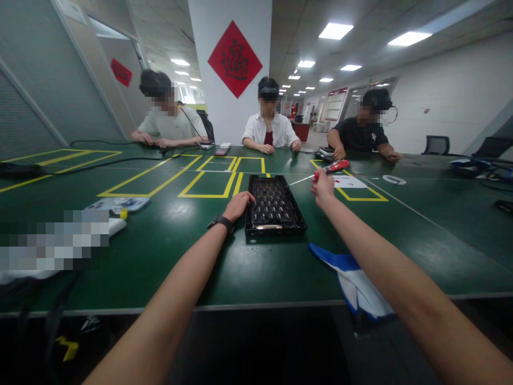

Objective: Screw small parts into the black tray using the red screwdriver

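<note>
A shallow black plastic tray [274,227] lies on the green table in front of me, with rows of small metallic-looking pieces or slots inside. My left hand [239,205] grips its left wall, fingertips over the rim; a dark band circles that wrist. In my right hand [324,188], fingers closed, is a screwdriver [336,167] with a red and black handle. Its thin metal shaft points left, and the tip appears close to the tray's far right edge; whether it touches, I cannot tell.
A blue and white cloth [358,278] hangs over the table's front edge, under my right forearm. Yellow tape outlines [204,195] mark the green tabletop [180,251]. A white tape roll [394,180] lies right, cables [104,161] run left. Three people sit across.
</note>
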{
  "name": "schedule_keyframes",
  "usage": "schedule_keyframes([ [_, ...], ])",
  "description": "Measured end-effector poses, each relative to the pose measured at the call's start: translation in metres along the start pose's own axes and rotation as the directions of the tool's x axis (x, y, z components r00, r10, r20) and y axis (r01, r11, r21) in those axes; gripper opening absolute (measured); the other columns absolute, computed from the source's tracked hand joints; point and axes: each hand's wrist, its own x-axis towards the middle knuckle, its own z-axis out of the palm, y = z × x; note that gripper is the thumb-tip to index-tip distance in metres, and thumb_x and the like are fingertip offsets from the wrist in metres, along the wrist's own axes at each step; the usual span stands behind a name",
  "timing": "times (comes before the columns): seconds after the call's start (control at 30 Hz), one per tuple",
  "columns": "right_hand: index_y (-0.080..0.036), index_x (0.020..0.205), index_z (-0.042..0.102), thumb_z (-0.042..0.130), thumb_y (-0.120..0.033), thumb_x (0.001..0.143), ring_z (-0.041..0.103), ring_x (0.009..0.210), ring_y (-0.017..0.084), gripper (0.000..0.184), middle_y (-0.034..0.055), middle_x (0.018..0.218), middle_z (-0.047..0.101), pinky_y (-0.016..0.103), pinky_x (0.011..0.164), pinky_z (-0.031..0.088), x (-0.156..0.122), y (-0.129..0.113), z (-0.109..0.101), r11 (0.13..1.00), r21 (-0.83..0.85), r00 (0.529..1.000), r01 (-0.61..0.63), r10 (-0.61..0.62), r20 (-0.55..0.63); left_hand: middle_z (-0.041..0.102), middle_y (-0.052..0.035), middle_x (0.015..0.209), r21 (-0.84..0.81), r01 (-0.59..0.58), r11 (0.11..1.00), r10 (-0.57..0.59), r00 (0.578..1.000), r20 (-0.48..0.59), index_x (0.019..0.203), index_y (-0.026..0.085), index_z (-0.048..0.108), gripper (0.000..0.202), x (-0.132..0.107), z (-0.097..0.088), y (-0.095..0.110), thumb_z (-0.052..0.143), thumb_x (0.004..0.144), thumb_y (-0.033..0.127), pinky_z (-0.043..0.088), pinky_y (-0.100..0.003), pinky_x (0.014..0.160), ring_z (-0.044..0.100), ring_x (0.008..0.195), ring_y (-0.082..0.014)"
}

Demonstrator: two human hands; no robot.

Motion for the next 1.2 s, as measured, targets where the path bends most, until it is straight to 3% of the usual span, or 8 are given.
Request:
schedule_keyframes([
  [0.07, -0.019, 0.101, 0.053, 0.055, -0.042, 0.077, 0.047, 0.048, 0.004, 0.034, 0.0014, 0.08, 0.065, 0.015, 0.043, 0.033, -0.009, 0.002, 0.016, 0.972, 0.235, 0.997, 0.019, -0.037, 0.074, 0.063, -0.0031, 0.08, -0.037, 0.013, 0.999, -0.013, 1.0, -0.01, 0.074, 0.018, 0.064, 0.031, -0.002, -0.002, 0.004, 0.034, 0.069, 0.018, 0.042, -0.03, 0.071, 0.053, 0.078, -0.0182],
  [0.13, -0.02, 0.104, 0.055, 0.064, -0.035, 0.069, 0.053, 0.054, 0.005, 0.039, 0.0012, 0.083, 0.067, 0.014, 0.047, 0.036, -0.02, 0.009, 0.03, 0.952, 0.305, 0.986, -0.005, -0.046, 0.159, 0.062, -0.0026, 0.079, -0.111, 0.031, 0.993, -0.033, 0.999, -0.009, 0.076, 0.018, 0.064, 0.029, -0.006, -0.004, 0.009, 0.036, 0.065, 0.017, 0.042, -0.029, 0.067, 0.052, 0.075, -0.0172],
  [0.4, -0.018, 0.083, 0.055, 0.045, -0.038, 0.079, 0.059, 0.055, 0.01, 0.023, 0.0014, 0.065, 0.068, 0.02, 0.054, 0.043, -0.042, 0.027, 0.037, 0.94, 0.338, 0.941, 0.039, -0.149, 0.305, 0.053, 0.0009, 0.062, -0.258, 0.065, 0.964, -0.065, 0.998, 0.01, 0.078, 0.016, 0.064, 0.029, -0.008, -0.005, 0.012, 0.041, 0.06, 0.015, 0.036, -0.024, 0.056, 0.046, 0.059, -0.0129],
  [0.67, -0.019, 0.098, 0.055, 0.057, -0.026, 0.075, 0.059, 0.071, 0.012, 0.023, 0.001, 0.087, 0.065, 0.027, 0.069, 0.046, -0.048, 0.025, 0.041, 0.889, 0.305, 0.769, 0.342, -0.451, 0.453, 0.057, -0.0005, 0.061, 0.057, -0.018, 0.998, 0.029, 0.98, -0.197, 0.066, 0.016, 0.064, 0.022, -0.024, 0.005, 0.024, 0.043, 0.072, 0.02, 0.035, -0.026, 0.059, 0.051, 0.062, -0.0143],
  [0.87, -0.019, 0.101, 0.059, 0.06, -0.025, 0.075, 0.056, 0.088, 0.015, 0.026, 0.002, 0.097, 0.062, 0.033, 0.086, 0.042, -0.041, 0.031, 0.04, 0.85, 0.215, 0.672, 0.481, -0.515, 0.532, 0.049, 0.0033, 0.05, 0.018, 0.019, 1.0, -0.014, 0.966, -0.257, 0.067, 0.017, 0.064, 0.016, -0.033, 0.007, 0.024, 0.048, 0.07, 0.018, 0.03, -0.023, 0.053, 0.042, 0.05, -0.0108],
  [0.97, -0.019, 0.102, 0.059, 0.06, -0.025, 0.075, 0.056, 0.088, 0.015, 0.028, 0.002, 0.095, 0.063, 0.033, 0.085, 0.043, -0.041, 0.032, 0.041, 0.866, 0.212, 0.683, 0.453, -0.49, 0.541, 0.047, 0.0038, 0.05, -0.142, -0.003, 0.99, -0.031, 0.97, -0.241, 0.057, 0.016, 0.056, 0.015, -0.035, 0.007, 0.022, 0.052, 0.071, 0.02, 0.031, -0.021, 0.053, 0.041, 0.049, -0.009],
  [1.07, -0.019, 0.102, 0.058, 0.06, -0.027, 0.075, 0.058, 0.081, 0.014, 0.028, 0.002, 0.092, 0.065, 0.03, 0.077, 0.046, -0.043, 0.032, 0.041, 0.893, 0.238, 0.722, 0.382, -0.449, 0.527, 0.041, 0.0047, 0.048, -0.206, -0.023, 0.978, -0.031, 0.967, -0.253, 0.047, 0.016, 0.041, 0.034, -0.039, 0.006, 0.025, 0.06, 0.072, 0.031, 0.03, -0.021, 0.051, 0.036, 0.048, -0.0073],
  [1.2, -0.019, 0.099, 0.057, 0.058, -0.031, 0.075, 0.059, 0.068, 0.011, 0.027, 0.0016, 0.083, 0.067, 0.024, 0.06, 0.046, -0.046, 0.03, 0.039, 0.919, 0.307, 0.827, 0.249, -0.367, 0.426, 0.023, 0.0066, 0.044, -0.167, -0.033, 0.985, -0.01, 0.968, -0.25, 0.046, 0.018, 0.022, 0.051, -0.041, 0.003, 0.028, 0.059, 0.075, 0.038, 0.019, -0.022, 0.046, 0.021, 0.044, -0.0061],
])
